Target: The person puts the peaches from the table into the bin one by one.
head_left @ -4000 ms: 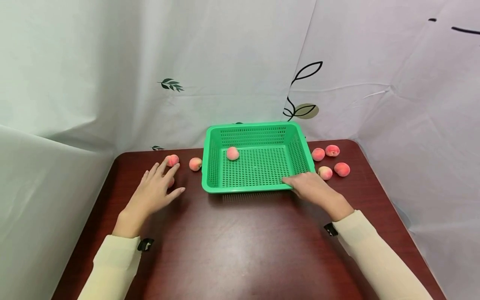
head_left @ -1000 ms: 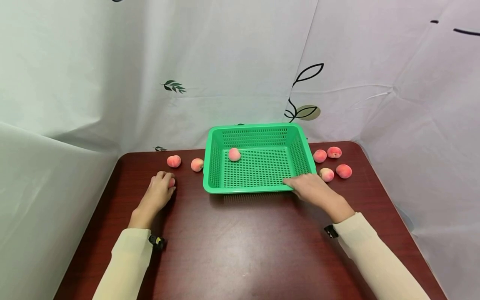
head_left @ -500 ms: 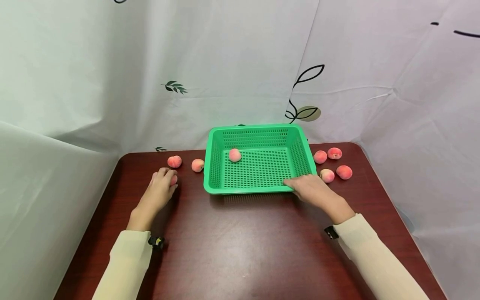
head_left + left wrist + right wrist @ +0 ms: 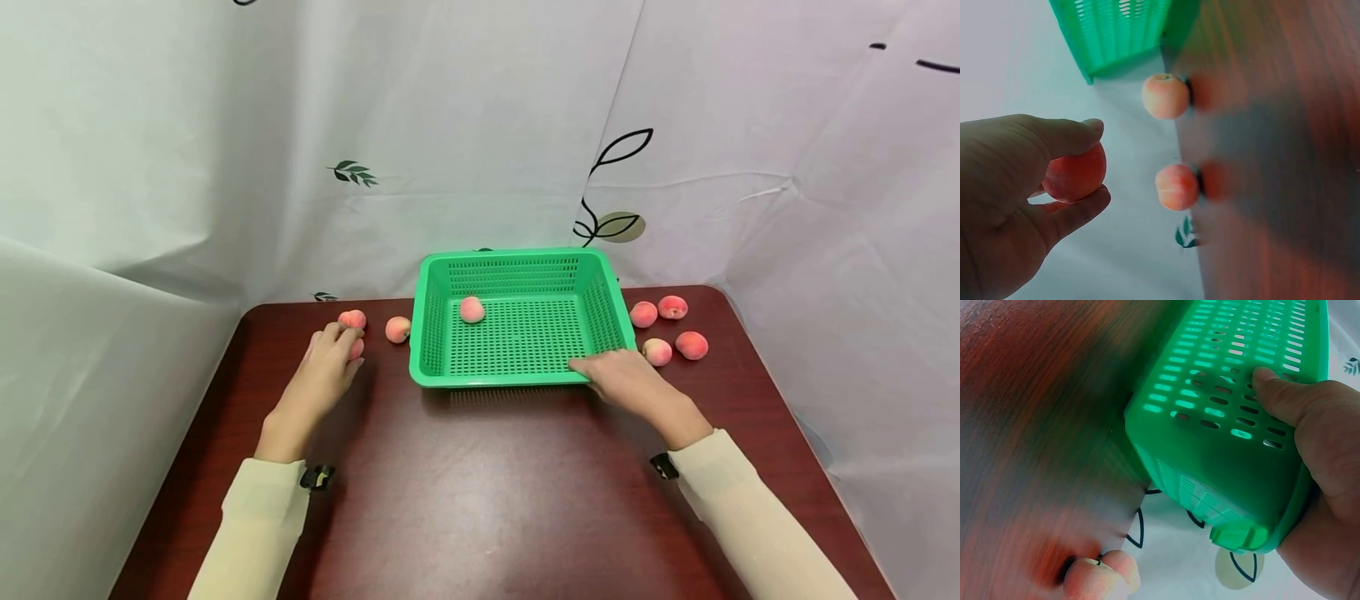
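My left hand (image 4: 321, 373) pinches a peach (image 4: 1076, 173) between thumb and fingers; in the left wrist view it is held up off the table. Beyond it, a peach (image 4: 352, 320) and a paler one (image 4: 397, 329) lie on the table, left of the green basket (image 4: 495, 380). With my right hand (image 4: 626, 382) I grip the basket's near right corner, thumb against the perforated wall in the right wrist view. One peach (image 4: 472, 309) sits inside the basket, toward its left.
Right of the basket are several peaches, among them a red one (image 4: 692, 345) and a pale one (image 4: 657, 352). The dark wooden table (image 4: 465, 492) ends at a white curtain (image 4: 480, 125) behind and on both sides.
My left hand came down from spread fingers over the peaches, took hold of one, and has since lifted it slightly toward the back. My right hand has stayed on the basket corner.
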`<state>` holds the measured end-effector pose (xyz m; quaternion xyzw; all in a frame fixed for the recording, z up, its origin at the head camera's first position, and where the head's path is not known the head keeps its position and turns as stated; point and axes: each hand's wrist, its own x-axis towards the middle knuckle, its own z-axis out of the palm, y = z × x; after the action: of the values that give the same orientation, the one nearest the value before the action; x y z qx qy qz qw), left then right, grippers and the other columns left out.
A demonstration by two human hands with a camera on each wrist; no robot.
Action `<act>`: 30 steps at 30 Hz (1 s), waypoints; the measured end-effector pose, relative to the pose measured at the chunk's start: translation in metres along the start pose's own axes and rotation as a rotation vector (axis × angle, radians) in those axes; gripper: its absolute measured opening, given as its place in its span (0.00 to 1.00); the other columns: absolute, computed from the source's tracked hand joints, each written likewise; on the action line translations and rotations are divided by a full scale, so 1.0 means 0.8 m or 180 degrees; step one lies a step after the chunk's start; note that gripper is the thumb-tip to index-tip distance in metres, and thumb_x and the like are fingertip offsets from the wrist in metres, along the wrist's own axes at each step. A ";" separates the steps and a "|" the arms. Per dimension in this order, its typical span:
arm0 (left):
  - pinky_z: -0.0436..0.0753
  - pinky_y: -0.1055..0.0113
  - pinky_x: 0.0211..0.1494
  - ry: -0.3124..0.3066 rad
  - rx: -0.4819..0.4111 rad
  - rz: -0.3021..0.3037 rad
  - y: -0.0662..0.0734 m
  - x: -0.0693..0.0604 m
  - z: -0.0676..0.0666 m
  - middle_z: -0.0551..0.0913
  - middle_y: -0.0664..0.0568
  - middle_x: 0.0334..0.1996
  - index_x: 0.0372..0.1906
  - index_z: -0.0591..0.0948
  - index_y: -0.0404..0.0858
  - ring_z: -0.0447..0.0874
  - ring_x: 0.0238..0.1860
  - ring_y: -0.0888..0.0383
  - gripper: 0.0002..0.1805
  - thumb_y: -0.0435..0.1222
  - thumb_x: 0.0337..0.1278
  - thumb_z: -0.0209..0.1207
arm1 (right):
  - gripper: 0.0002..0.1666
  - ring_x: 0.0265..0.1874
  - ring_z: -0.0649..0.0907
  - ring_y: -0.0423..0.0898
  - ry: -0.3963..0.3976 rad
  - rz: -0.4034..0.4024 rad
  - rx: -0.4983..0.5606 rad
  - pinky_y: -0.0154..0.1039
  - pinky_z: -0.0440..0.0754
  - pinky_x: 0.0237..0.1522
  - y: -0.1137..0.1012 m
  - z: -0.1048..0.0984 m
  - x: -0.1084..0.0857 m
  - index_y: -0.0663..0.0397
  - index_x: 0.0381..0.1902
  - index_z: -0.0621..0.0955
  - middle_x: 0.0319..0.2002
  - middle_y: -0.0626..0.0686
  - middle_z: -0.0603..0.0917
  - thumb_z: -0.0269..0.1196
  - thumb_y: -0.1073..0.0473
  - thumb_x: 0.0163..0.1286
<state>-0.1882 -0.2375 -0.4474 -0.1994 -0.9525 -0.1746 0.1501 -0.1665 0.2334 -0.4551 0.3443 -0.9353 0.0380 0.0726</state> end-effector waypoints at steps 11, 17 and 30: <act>0.80 0.43 0.54 0.0139 -0.0053 0.0195 0.026 0.021 -0.013 0.77 0.31 0.55 0.55 0.79 0.27 0.76 0.51 0.31 0.23 0.22 0.54 0.70 | 0.20 0.15 0.68 0.44 0.0068 -0.0042 -0.0016 0.41 0.68 0.22 0.000 0.001 -0.002 0.45 0.27 0.66 0.18 0.44 0.66 0.65 0.69 0.64; 0.79 0.44 0.55 0.0149 -0.0030 0.0360 0.041 0.038 -0.019 0.77 0.32 0.54 0.54 0.79 0.27 0.75 0.51 0.32 0.20 0.23 0.56 0.69 | 0.20 0.15 0.69 0.44 0.0044 -0.0049 -0.0026 0.41 0.68 0.22 0.000 -0.001 -0.001 0.45 0.28 0.67 0.18 0.44 0.67 0.66 0.69 0.63; 0.81 0.47 0.47 0.0064 -0.0076 0.0603 0.065 0.076 -0.022 0.78 0.36 0.52 0.51 0.79 0.31 0.74 0.50 0.36 0.13 0.26 0.64 0.64 | 0.20 0.16 0.69 0.44 0.0007 -0.0056 -0.0023 0.42 0.69 0.22 0.001 -0.001 0.000 0.45 0.27 0.67 0.18 0.44 0.67 0.66 0.69 0.63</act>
<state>-0.2150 -0.1799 -0.3960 -0.2885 -0.9257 -0.1730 0.1731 -0.1665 0.2341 -0.4546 0.3523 -0.9322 0.0344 0.0753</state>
